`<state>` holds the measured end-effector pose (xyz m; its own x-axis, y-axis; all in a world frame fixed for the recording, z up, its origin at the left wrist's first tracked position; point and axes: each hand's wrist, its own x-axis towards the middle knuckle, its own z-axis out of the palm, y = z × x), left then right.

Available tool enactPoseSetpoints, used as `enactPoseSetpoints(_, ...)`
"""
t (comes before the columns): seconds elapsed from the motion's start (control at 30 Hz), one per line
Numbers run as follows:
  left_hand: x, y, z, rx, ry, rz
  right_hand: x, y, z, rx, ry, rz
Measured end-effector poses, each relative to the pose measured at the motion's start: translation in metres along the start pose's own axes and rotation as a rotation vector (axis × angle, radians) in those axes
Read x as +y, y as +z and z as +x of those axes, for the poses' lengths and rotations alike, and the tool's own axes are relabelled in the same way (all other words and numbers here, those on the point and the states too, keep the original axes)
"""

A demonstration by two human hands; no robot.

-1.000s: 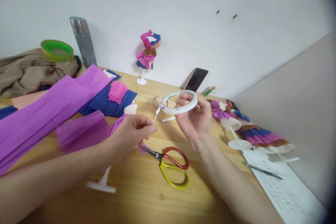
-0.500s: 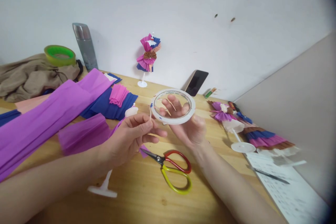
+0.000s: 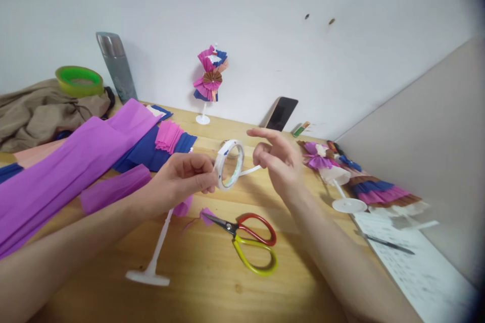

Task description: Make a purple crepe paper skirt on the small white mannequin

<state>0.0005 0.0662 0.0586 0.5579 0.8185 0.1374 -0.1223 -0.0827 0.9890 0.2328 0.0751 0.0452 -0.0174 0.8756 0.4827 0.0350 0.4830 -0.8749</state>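
My left hand (image 3: 182, 174) is closed on a white roll of tape (image 3: 221, 166), which it holds on edge above the wooden table (image 3: 212, 287). Under the same hand a thin white doll stand (image 3: 147, 277) leans up from its round base, with bits of purple crepe paper (image 3: 184, 208) at its top. My right hand (image 3: 280, 164) hovers just right of the roll with its forefinger stretched out and the other fingers loosely curled. It holds nothing. A white strip (image 3: 248, 170) lies between roll and right hand. Red and yellow scissors (image 3: 250, 239) lie below both hands.
Long purple crepe sheets (image 3: 76, 156) and blue paper (image 3: 151, 151) cover the left. A finished paper doll (image 3: 210, 78), a phone (image 3: 282, 113) and a grey flask (image 3: 115, 65) stand by the wall. More dolls (image 3: 341, 176), a printed sheet (image 3: 409, 267) and a pen (image 3: 386, 245) lie right.
The tape roll has passed from my right hand to my left hand and now stands on edge. My right hand has let go and opened beside it.
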Motion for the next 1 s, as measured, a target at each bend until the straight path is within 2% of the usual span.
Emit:
enactPoseSetpoints(0.03, 0.0, -0.001, 0.0, -0.036, -0.043, 0.029, -0.01, -0.001, -0.002, -0.028, -0.074, -0.154)
enactPoseSetpoints(0.1, 0.0, -0.001, 0.0, -0.112, -0.114, 0.088, -0.028, 0.002, -0.008, -0.188, -0.14, -0.387)
enactPoseSetpoints(0.2, -0.001, 0.001, -0.001, -0.18, -0.162, 0.193, -0.041, 0.012, -0.015, -0.354, -0.131, -0.556)
enactPoseSetpoints(0.3, 0.0, 0.003, -0.001, -0.206, -0.165, 0.331, -0.038, 0.02, -0.017, -0.416, -0.094, -0.661)
enactPoseSetpoints(0.43, 0.002, 0.004, 0.0, -0.207, -0.184, 0.359, -0.028, 0.02, -0.015, -0.391, -0.039, -0.568)
enactPoseSetpoints(0.57, 0.004, 0.001, 0.001, -0.206, -0.232, 0.23, -0.02, 0.013, -0.01, -0.35, 0.103, -0.318)
enactPoseSetpoints(0.67, 0.004, -0.001, 0.002, -0.163, -0.248, 0.112, -0.017, 0.01, -0.009, -0.316, 0.183, -0.133)
enactPoseSetpoints(0.77, 0.002, -0.002, 0.003, -0.116, -0.275, 0.076, -0.017, 0.013, -0.01, -0.288, 0.155, -0.212)
enactPoseSetpoints(0.87, 0.0, -0.001, 0.003, -0.122, -0.299, 0.061, -0.018, 0.02, -0.013, -0.233, 0.088, -0.336)
enactPoseSetpoints(1.0, -0.002, 0.0, 0.003, -0.086, -0.274, 0.002, -0.016, 0.024, -0.014, -0.2, 0.106, -0.306)
